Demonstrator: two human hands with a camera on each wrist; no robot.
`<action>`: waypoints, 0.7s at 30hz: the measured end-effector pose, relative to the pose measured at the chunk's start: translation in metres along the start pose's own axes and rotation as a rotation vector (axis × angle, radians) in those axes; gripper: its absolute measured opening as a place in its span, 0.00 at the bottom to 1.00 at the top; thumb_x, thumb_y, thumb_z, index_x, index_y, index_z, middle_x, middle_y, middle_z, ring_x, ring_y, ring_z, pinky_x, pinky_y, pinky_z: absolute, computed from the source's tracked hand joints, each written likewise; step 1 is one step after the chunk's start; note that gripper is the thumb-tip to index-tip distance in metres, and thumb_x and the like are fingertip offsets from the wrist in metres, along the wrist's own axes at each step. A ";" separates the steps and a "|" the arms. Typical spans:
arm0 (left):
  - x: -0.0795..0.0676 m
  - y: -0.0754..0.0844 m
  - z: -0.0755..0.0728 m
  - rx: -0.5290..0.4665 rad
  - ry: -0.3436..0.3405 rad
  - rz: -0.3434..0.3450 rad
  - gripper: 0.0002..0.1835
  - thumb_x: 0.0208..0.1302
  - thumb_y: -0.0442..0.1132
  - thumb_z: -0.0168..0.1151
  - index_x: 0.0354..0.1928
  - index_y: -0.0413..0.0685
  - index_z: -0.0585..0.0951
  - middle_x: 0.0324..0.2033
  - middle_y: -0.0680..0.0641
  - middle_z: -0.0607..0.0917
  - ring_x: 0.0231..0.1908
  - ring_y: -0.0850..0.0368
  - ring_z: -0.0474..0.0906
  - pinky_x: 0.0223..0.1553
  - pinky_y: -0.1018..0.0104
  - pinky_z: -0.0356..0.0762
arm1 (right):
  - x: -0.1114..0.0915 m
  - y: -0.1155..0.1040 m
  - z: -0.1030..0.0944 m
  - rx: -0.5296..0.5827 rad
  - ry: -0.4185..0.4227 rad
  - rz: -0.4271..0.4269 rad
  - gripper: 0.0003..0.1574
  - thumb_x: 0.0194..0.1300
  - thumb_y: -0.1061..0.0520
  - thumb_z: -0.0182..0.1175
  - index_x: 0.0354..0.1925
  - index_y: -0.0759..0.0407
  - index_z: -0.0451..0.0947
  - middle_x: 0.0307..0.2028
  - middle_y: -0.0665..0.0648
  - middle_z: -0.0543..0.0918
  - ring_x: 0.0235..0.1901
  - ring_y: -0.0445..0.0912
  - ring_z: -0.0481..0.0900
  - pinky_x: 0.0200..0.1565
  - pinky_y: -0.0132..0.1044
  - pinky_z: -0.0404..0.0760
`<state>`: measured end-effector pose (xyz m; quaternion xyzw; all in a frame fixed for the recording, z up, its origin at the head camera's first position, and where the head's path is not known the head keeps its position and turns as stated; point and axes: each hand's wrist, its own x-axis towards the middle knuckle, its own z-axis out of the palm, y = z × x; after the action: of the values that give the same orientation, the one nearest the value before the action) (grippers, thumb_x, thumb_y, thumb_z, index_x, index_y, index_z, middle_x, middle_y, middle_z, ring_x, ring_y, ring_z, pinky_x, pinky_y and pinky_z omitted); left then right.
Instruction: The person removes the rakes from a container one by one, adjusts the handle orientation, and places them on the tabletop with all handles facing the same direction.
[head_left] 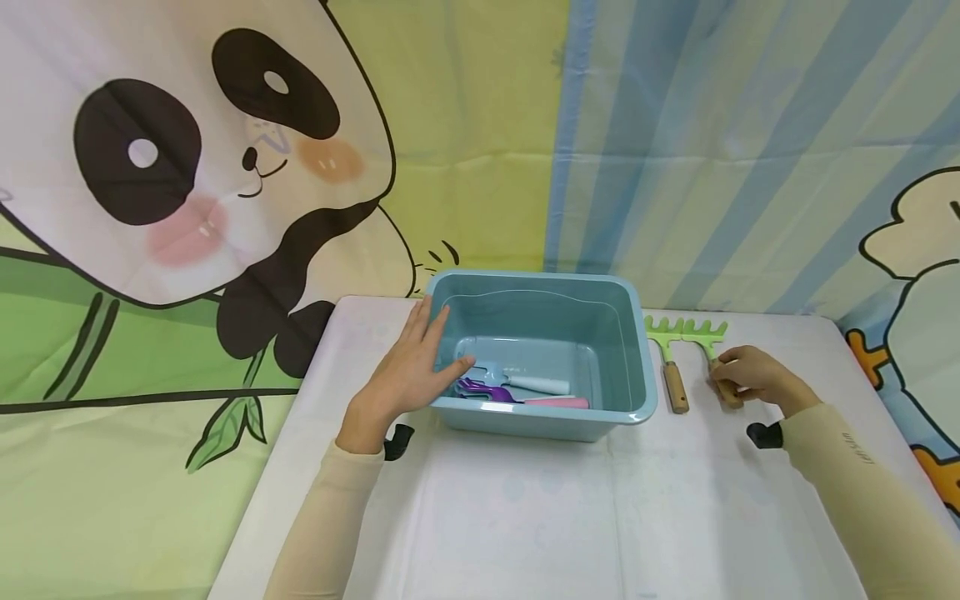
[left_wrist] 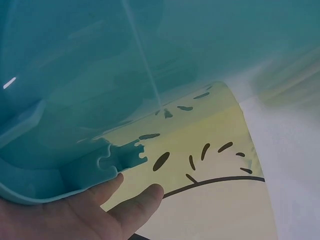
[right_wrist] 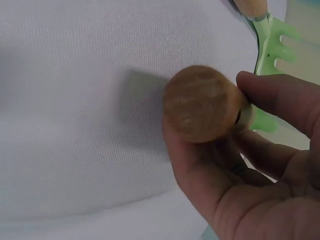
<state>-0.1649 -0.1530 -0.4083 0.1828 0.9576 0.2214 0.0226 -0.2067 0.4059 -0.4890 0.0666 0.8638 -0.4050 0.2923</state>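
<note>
On the worktop (head_left: 525,517), the right hand (head_left: 759,379) grips a green rake (head_left: 705,336); the left hand (head_left: 408,368), outspread, touches a basin (head_left: 532,423).

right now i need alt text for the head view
A person's right hand grips a green rake by its wooden handle, beside a second rake. The left hand touches a blue tub holding blue and purple tools.
</note>
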 end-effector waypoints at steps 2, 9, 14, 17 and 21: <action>0.000 0.000 0.000 -0.005 -0.001 0.001 0.53 0.66 0.76 0.44 0.81 0.49 0.45 0.79 0.44 0.34 0.76 0.55 0.22 0.71 0.43 0.49 | -0.001 -0.003 0.002 -0.024 0.015 0.008 0.34 0.74 0.61 0.53 0.63 0.87 0.56 0.38 0.65 0.77 0.35 0.51 0.76 0.38 0.45 0.80; -0.001 0.001 -0.001 -0.006 0.000 0.004 0.53 0.67 0.75 0.45 0.80 0.49 0.45 0.79 0.44 0.34 0.76 0.54 0.23 0.71 0.43 0.49 | -0.003 -0.009 0.007 -0.066 0.062 0.047 0.33 0.71 0.61 0.56 0.60 0.86 0.57 0.39 0.67 0.75 0.36 0.53 0.76 0.36 0.45 0.82; -0.001 0.001 -0.001 -0.009 0.005 0.004 0.52 0.67 0.74 0.46 0.80 0.49 0.46 0.79 0.44 0.35 0.76 0.53 0.24 0.71 0.42 0.49 | -0.003 -0.011 0.009 -0.087 0.089 0.059 0.35 0.69 0.62 0.58 0.60 0.87 0.57 0.40 0.69 0.76 0.37 0.53 0.78 0.38 0.46 0.84; -0.001 0.001 -0.001 -0.009 0.005 0.001 0.52 0.67 0.74 0.46 0.80 0.49 0.46 0.79 0.44 0.35 0.76 0.55 0.23 0.70 0.42 0.50 | -0.002 -0.012 0.010 -0.092 0.097 0.065 0.35 0.69 0.62 0.58 0.61 0.86 0.57 0.40 0.69 0.76 0.37 0.53 0.79 0.39 0.47 0.84; 0.000 0.000 -0.001 -0.011 0.005 0.003 0.52 0.67 0.74 0.45 0.80 0.48 0.46 0.79 0.44 0.34 0.75 0.55 0.22 0.70 0.42 0.50 | -0.002 -0.013 0.008 -0.113 0.106 0.066 0.34 0.69 0.60 0.58 0.61 0.85 0.59 0.40 0.69 0.77 0.38 0.54 0.79 0.40 0.49 0.84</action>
<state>-0.1648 -0.1535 -0.4073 0.1834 0.9562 0.2270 0.0208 -0.2061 0.3914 -0.4828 0.0997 0.8968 -0.3418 0.2628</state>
